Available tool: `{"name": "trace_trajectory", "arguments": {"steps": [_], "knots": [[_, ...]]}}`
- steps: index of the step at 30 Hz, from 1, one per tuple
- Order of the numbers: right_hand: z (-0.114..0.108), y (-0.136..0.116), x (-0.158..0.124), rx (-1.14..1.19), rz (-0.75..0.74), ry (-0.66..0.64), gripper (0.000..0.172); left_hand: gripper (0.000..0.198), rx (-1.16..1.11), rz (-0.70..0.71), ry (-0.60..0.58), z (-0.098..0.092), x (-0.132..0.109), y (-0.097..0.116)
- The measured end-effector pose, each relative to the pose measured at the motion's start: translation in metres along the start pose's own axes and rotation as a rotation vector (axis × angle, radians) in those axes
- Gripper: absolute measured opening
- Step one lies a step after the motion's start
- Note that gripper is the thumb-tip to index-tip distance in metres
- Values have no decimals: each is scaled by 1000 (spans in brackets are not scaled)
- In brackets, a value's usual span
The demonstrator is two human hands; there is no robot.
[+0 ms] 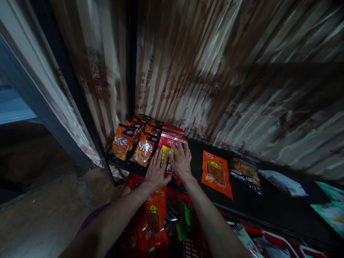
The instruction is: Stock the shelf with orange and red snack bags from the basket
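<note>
A red snack packet (167,144) with a yellow patch lies on the black shelf, overlapping another red packet (174,129) behind it. My left hand (156,171) rests on its near left part, fingers stretched forward. On the right side of the same packet lies my right hand (181,161), fingers extended over its front. Both hands hide much of the packet's lower half. Immediately left stand orange-and-black snack bags (145,148) in two rows.
Further right on the shelf (244,209) lie an orange packet (216,172), a dark packet (245,171), a white packet (283,182) and green ones (331,215). Below, a red basket (189,247) holds orange packets (153,216). A metal post (90,118) bounds the left; printed curtain (188,71) hangs behind.
</note>
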State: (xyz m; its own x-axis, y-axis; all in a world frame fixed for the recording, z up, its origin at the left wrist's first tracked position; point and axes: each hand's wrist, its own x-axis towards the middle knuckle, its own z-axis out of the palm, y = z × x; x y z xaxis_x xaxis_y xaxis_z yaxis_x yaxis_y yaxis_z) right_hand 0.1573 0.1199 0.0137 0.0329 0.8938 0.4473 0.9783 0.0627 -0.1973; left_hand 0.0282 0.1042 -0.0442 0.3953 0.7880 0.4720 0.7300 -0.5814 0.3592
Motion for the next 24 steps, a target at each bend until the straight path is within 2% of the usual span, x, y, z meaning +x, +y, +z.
{"name": "trace_trajectory", "arguments": {"steps": [6, 13, 19, 24], "knots": [[8, -4, 32, -178, -9, -136, 48, 80, -24, -28, -39, -2, 1, 1], [19, -8, 44, -159, 123, -337, 51, 77, -64, -72, -66, 0, 5, 0], [18, -12, 44, -167, 136, -370, 52, 77, -93, -92, -72, 0, 5, -2], [17, -15, 50, -247, 71, -324, 52, 81, -104, -99, -72, 1, 4, -2]]}}
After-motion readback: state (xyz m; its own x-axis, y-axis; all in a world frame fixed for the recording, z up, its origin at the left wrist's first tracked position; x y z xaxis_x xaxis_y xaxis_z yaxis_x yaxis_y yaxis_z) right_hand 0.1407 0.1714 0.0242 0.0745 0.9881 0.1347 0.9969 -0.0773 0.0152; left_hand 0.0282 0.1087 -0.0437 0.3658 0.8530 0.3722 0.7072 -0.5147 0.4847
